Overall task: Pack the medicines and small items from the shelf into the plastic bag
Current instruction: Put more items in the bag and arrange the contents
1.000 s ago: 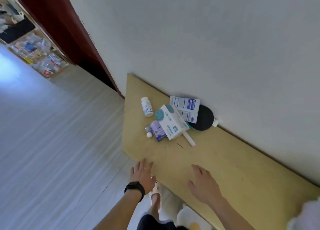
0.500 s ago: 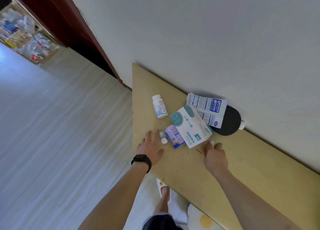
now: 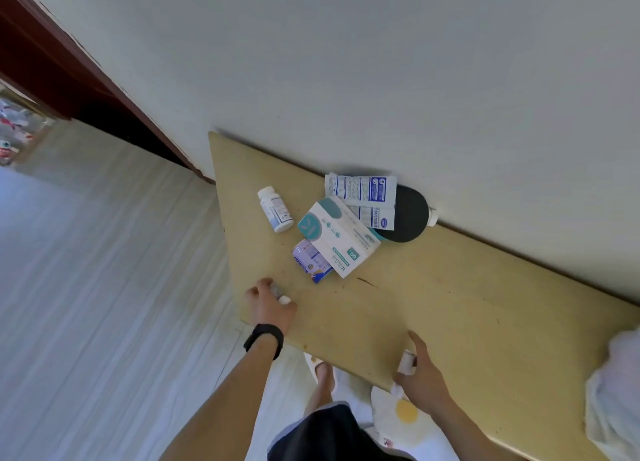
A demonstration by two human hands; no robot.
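On the yellow wooden shelf lie a white pill bottle, a white-and-teal box, a purple packet under it, a blue-printed sachet and a black round object against the wall. My left hand grips two small vials, one with a white cap, near the shelf's left front edge. My right hand holds a white tube at the front edge. A white plastic bag shows at the right border.
The white wall runs behind the shelf. A dark red door frame stands at the left. Pale floor lies below, with my feet in slippers under the shelf edge.
Both hands reached the items, closed on small ones and pulled back toward the front edge: the left took the small vials, the right took the white tube.
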